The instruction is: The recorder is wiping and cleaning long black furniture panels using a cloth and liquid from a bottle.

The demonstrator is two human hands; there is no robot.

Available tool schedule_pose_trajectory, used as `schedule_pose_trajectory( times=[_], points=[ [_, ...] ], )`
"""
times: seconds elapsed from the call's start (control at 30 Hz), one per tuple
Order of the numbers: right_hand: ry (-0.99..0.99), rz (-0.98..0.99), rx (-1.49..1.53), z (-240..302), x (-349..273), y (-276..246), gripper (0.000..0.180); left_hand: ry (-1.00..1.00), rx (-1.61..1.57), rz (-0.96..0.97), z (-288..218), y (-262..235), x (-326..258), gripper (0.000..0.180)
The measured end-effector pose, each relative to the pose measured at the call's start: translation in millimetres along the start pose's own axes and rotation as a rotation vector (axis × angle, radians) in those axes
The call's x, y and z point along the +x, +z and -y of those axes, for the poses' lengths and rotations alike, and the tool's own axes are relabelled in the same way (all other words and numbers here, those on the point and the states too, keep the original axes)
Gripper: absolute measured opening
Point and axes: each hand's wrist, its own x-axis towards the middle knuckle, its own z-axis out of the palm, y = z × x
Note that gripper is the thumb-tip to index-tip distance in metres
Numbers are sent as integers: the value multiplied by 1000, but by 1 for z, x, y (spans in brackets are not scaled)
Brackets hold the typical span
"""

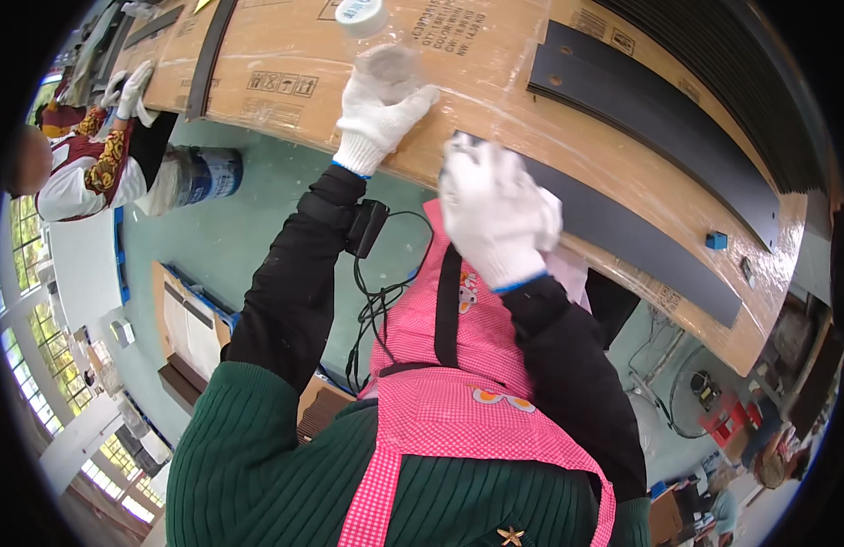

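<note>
My left hand point(378, 114), in a white knit glove, is closed around a clear plastic bottle with a white cap point(362, 16) above the cardboard-covered table. My right hand point(497, 214), gloved the same way, is over the near end of a long dark grey slat point(636, 239). Motion smears its fingers, so whether they grip anything is hidden. A pale cloth-like piece point(568, 275) shows below that hand; I cannot make out if it is held. Farther back, a second dark slat point(654, 114) with small holes lies roughly parallel to the first.
A stack of dark slats point(741, 77) fills the far right. A small blue block point(716, 241) sits near the right end of the table point(285, 82). Another person's gloved hands point(130, 91) rest at the far left end. A blue bucket point(212, 173) and dangling cables point(372, 301) are below.
</note>
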Motion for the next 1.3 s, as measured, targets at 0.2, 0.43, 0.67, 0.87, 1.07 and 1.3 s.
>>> schedule_pose_trajectory(
  times=[0.2,0.43,0.67,0.87,1.07,1.3],
  points=[
    [48,-60,62,-29,-27,-27,17,-98,17,80,-8,-17,-5,57],
    [99,-63,-37,-24,-35,-32,23,-42,23,59,-7,-7,-1,55],
    [-90,-50,140,5,-5,4,25,-87,91,89,-5,-9,-2,57],
    [21,-111,-75,-42,-51,-36,23,-54,99,37,-8,-9,-3,60],
    [-105,73,-133,-10,-13,0,35,-63,54,54,-1,-2,-2,57],
    [-88,-140,-243,-37,-50,-11,18,-1,127,19,-7,-7,-2,60]
  ],
)
